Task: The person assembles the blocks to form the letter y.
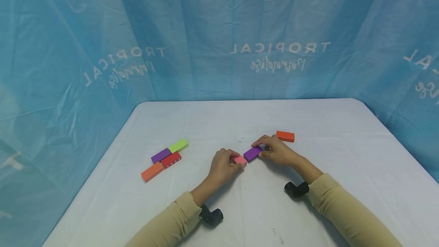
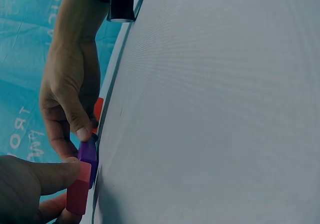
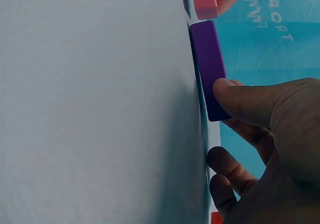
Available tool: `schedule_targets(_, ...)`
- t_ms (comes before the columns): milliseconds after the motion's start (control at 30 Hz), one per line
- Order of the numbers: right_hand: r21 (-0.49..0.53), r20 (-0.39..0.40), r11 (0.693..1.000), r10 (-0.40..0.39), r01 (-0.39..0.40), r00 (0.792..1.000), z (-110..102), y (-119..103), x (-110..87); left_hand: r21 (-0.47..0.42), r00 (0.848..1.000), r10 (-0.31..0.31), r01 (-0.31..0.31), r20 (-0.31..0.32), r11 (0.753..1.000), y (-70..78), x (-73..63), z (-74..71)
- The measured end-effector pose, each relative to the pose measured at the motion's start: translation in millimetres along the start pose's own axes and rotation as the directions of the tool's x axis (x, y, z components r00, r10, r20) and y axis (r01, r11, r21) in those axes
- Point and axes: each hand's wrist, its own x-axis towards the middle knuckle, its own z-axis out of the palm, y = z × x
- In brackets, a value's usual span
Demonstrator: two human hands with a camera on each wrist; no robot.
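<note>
Near the middle of the white table, my left hand (image 1: 223,166) pinches a pink block (image 1: 240,160) between thumb and fingers. Just to its right lies a purple block (image 1: 252,154), its right end pinched by my right hand (image 1: 276,150). In the right wrist view a narrow gap separates the pink block (image 3: 204,1) from the purple block (image 3: 209,68). The left wrist view has the pink block (image 2: 78,189) in front, hiding part of the purple block (image 2: 88,154). Beyond my right hand lies an orange-red block (image 1: 285,136).
On the left of the table, a green block (image 1: 178,145), a second purple block (image 1: 161,155), a red block with white dots (image 1: 171,159) and an orange block (image 1: 152,172) lie against one another in two slanting rows. Blue printed curtains (image 1: 205,37) hang around the table.
</note>
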Motion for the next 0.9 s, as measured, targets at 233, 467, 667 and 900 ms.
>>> schedule_targets(233, -0.007, -0.007, 1.0, 0.006, -0.006, 1.0, 0, -1, 1.1, 0.037, 1.0, 0.013, -0.013, -0.004, 0.999, -0.7, 1.1, 1.3)
schedule_targets(467, -0.025, -0.012, 0.999, 0.022, -0.022, 1.0, 0, 1, 1.1, 0.077, 1.0, 0.028, -0.028, 0.002, 0.997, -0.7, 1.3, 0.9)
schedule_targets(667, -0.015, -0.014, 0.999, 0.03, -0.03, 0.999, 0, 0, -0.5, 0.08, 1.0, 0.006, -0.008, 0.021, 0.997, 2.1, 0.3, -1.5)
schedule_targets(900, -0.043, -0.055, 0.997, 0.058, -0.06, 0.997, -1, -4, -4.9, 0.041, 0.999, 0.019, -0.02, 0.036, 0.999, 1.4, 0.4, -10.9)
